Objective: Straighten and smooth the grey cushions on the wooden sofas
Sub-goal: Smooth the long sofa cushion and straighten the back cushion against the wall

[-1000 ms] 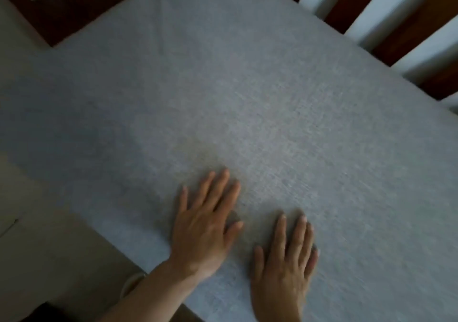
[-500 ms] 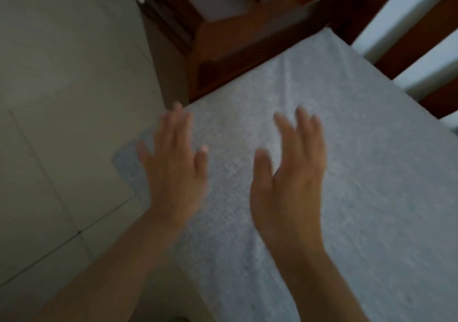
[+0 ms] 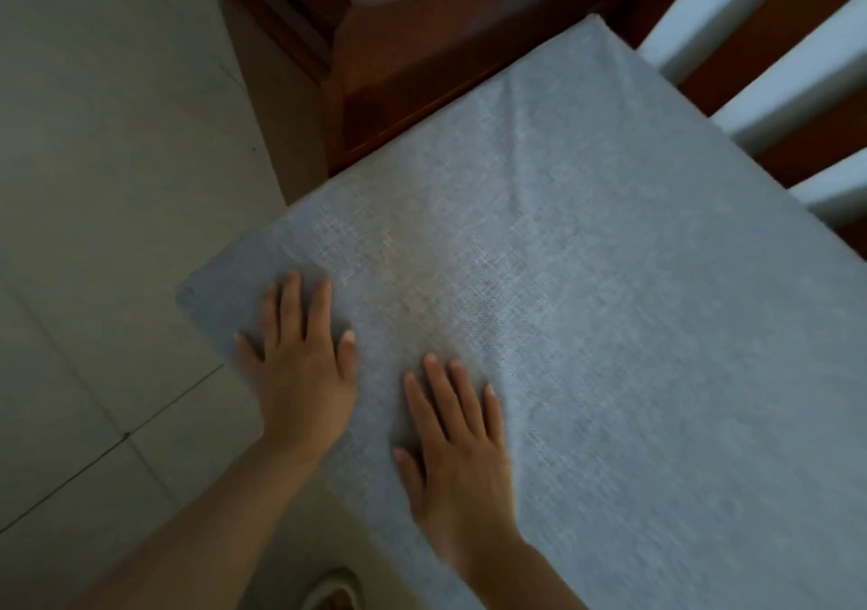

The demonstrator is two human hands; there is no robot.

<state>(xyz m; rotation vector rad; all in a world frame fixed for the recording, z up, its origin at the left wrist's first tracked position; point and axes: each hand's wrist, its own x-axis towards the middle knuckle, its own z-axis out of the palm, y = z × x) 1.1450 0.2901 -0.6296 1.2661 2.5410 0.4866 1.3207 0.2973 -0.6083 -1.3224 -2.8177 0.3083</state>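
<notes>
- The grey cushion [image 3: 586,328] lies on the seat of a wooden sofa [image 3: 375,107], filling most of the view; its near corner sticks out past the frame and hangs over the tiled floor [image 3: 103,163]. A hard sideways stroke toward that corner could, I judge, drag the whole cushion further off the seat instead of flattening the cover.
- The sofa's back slats [image 3: 769,88] run along the cushion's far edge. A few creases fan out in the fabric near the far corner; strokes that stop short would likely leave them, and pushing cloth toward them could bunch them deeper.
- The right hand [image 3: 464,450] lies flat on the cushion, fingers straight and slightly spread, gripping nothing. Uneven pressure here may raise a new ridge between the two hands.
- The left hand [image 3: 305,365] also rests flat and open near the overhanging corner, holding nothing; leaning weight there could tip the unsupported edge down.
- A slipper or shoe [image 3: 328,590] shows at the bottom edge, too cut off to tell which.
- No brand, label or writing can be read anywhere.
</notes>
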